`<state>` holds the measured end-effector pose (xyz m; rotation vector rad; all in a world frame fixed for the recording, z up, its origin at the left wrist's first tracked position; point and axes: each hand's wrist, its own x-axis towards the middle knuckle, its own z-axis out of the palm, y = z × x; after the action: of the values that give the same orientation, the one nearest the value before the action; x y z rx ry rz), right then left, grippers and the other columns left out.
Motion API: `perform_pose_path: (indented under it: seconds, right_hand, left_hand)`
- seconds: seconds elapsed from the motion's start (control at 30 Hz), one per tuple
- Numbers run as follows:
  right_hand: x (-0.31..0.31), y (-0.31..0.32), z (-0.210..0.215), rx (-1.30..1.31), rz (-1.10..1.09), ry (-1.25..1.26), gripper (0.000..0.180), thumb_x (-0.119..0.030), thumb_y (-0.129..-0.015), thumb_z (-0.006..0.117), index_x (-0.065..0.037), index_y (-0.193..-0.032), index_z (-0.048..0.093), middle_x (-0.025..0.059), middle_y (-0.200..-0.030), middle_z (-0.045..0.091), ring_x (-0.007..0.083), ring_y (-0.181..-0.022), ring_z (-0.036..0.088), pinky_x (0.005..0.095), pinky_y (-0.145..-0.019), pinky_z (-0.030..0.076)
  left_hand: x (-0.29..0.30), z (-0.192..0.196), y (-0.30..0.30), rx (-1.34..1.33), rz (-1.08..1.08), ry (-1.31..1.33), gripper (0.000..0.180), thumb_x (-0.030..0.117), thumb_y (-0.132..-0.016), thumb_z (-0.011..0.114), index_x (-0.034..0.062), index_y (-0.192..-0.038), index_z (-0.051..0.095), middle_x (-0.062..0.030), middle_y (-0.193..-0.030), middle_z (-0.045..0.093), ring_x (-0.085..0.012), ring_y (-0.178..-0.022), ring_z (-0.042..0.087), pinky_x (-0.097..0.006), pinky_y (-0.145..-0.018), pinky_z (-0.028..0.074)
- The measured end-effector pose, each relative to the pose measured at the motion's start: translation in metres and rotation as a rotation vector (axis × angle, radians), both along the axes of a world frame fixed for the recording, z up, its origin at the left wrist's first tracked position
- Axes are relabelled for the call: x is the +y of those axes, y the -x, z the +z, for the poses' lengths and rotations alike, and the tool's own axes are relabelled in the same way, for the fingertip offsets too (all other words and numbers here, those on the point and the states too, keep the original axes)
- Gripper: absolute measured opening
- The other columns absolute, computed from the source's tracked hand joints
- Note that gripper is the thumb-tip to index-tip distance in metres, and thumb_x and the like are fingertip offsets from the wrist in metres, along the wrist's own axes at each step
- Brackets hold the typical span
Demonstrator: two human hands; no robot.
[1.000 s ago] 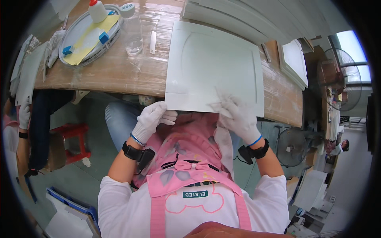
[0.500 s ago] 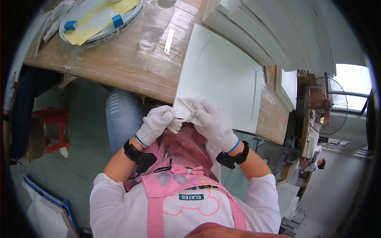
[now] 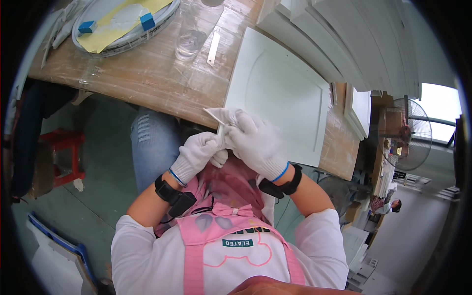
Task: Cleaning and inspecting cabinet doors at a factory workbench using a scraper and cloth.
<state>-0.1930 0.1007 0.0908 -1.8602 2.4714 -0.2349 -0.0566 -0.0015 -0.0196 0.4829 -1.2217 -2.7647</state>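
White raised-border panel lies flat on the plastic-wrapped wooden table, at its near side, with its near left corner at the seated person's hands. The gloved right hand is over that corner, fingers closed together and pinching a thin, white, folded piece whose pointed end sticks out left past the panel's edge; whether it is cloth or paper, I cannot tell. The gloved left hand is curled just beside it, at the same corner, its fingers bent inward; what lies between them is hidden, so I cannot tell whether it grips the panel. Each wrist carries a black strapped device, and a pink apron covers the lap.

Left of the panel, a narrow pale strip lies near a clear bottle with liquid in its bottom. At the far left, a round white lid bears a yellow sheet and two blue blocks. Long white boards are stacked beyond the panel, and a smaller panel stack sits to its right. A red stool stands on the floor at left.
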Motion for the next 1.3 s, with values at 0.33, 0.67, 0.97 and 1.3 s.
perform_pose_path:
  seconds: [0.33, 0.67, 0.97, 1.3]
  right_hand:
    - [0.008, 0.011, -0.019, 0.048, 0.158, 0.057, 0.012, -0.028, -0.081, 0.065, -0.019, -0.089, 0.065, 0.0043, -0.103, 0.061, 0.0266, -0.090, 0.064, 0.0432, -0.065, 0.052]
    - [0.003, -0.008, 0.002, -0.026, 0.109, -0.112, 0.015, -0.026, -0.080, 0.062, -0.021, -0.093, 0.064, 0.0058, -0.105, 0.062, 0.0285, -0.090, 0.063, 0.0415, -0.069, 0.052]
    - [0.016, -0.016, -0.012, 0.019, 0.182, 0.002, 0.012, -0.023, -0.075, 0.067, -0.018, -0.086, 0.066, 0.0094, -0.107, 0.063, 0.0314, -0.087, 0.062, 0.0462, -0.072, 0.048]
    - [0.028, -0.002, -0.004, -0.086, 0.279, 0.083, 0.020, -0.020, -0.079, 0.065, -0.017, -0.098, 0.067, 0.0113, -0.113, 0.063, 0.0329, -0.095, 0.062, 0.0436, -0.077, 0.051]
  left_hand:
    - [0.000, -0.007, 0.002, 0.016, -0.032, -0.017, 0.034, 0.031, -0.100, 0.052, -0.0009, -0.096, 0.062, -0.0114, -0.079, 0.069, -0.0173, -0.064, 0.066, -0.029, -0.059, 0.056]
    - [0.008, -0.025, 0.000, -0.016, 0.044, 0.164, 0.032, 0.024, -0.102, 0.046, -0.0022, -0.100, 0.066, -0.0113, -0.080, 0.070, -0.0177, -0.068, 0.069, -0.028, -0.061, 0.056]
    - [0.010, -0.040, 0.008, -0.025, 0.068, 1.033, 0.016, 0.018, -0.091, 0.055, 0.0051, -0.091, 0.065, -0.0163, -0.086, 0.064, -0.0319, -0.082, 0.065, -0.040, -0.072, 0.054]
    - [0.005, -0.030, 0.005, 0.137, 0.108, 1.071, 0.025, 0.016, -0.097, 0.047, 0.0002, -0.105, 0.065, -0.0174, -0.099, 0.068, -0.0268, -0.087, 0.068, -0.036, -0.075, 0.055]
